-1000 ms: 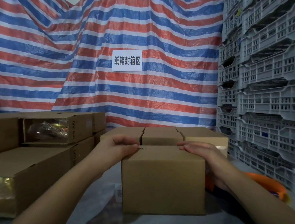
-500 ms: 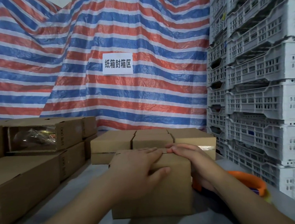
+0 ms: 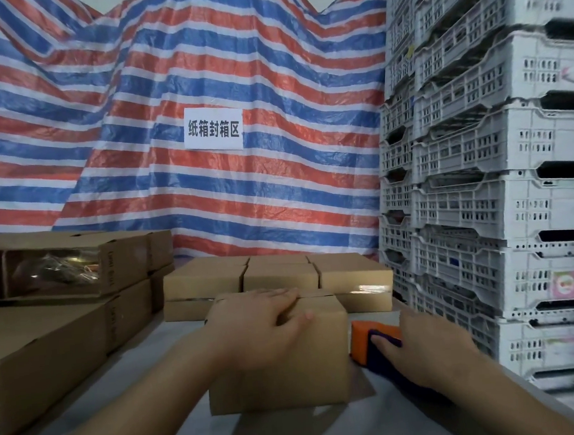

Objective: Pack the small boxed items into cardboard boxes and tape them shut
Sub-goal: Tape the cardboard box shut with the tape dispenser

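While left hand (image 3: 266, 316) presses flat on closed flaps, cardboard box (image 3: 280, 365) sits mid-tabletop (image 3: 148, 393), plain brown, seam untaped. Fingers straight, thumb down front face; no curl round anything. Right hand (image 3: 426, 350) reaches orange-purple tape dispenser (image 3: 364, 340) just beside box, fingers on it, grip not yet closed. Box looks stiff, light, flaps springy; best hold: palm over seam.

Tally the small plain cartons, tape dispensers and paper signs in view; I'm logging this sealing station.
Small plain cartons: 4, one under the left hand at, three in a row behind
Tape dispensers: 1
Paper signs: 1
Total: 6
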